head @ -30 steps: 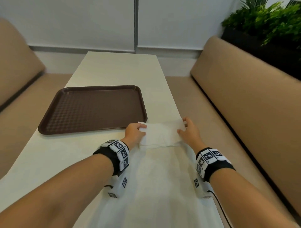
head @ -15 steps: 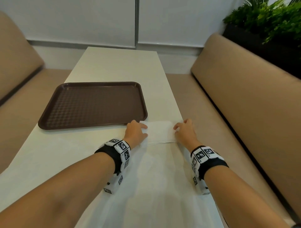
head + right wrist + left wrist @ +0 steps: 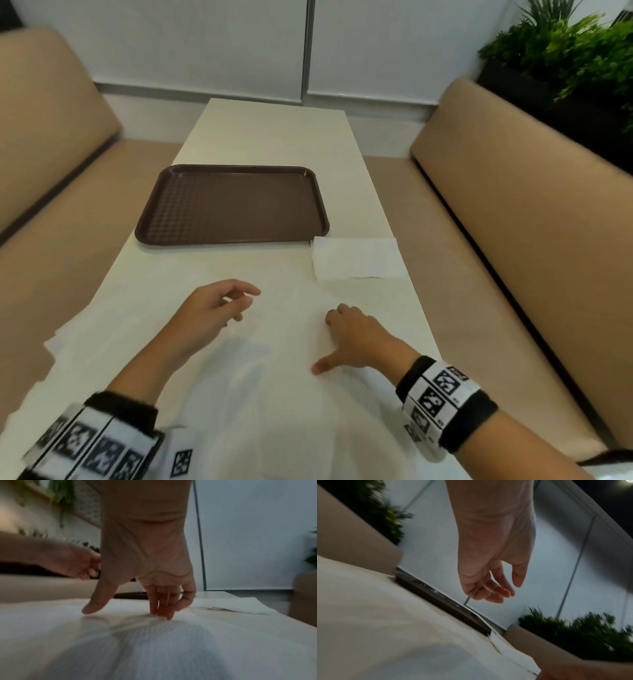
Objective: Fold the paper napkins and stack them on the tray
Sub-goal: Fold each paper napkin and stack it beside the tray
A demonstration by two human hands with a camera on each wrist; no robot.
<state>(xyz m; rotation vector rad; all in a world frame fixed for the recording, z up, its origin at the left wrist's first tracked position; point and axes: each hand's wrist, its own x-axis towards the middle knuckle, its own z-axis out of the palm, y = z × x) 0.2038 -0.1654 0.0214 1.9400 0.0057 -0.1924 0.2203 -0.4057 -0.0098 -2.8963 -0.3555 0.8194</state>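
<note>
A folded white napkin (image 3: 356, 257) lies on the table just right of the brown tray (image 3: 233, 205), touching neither hand. Several unfolded white napkins (image 3: 212, 370) are spread across the near part of the table. My left hand (image 3: 236, 301) hovers above them with relaxed fingers, holding nothing; the left wrist view shows it (image 3: 496, 592) in the air. My right hand (image 3: 329, 329) rests its fingertips (image 3: 163, 614) on the top unfolded napkin (image 3: 154, 642), thumb spread apart. The folded napkin (image 3: 236, 605) lies beyond those fingers, and the tray holds nothing.
The narrow cream table (image 3: 267, 137) runs away from me between two tan benches (image 3: 513, 192). A planter with green plants (image 3: 575, 58) stands behind the right bench. A white wall closes the far end.
Both hands have let go of the folded napkin and drawn back toward me. The left hand now hovers over the unfolded napkins; the right hand's fingertips have come down on them.
</note>
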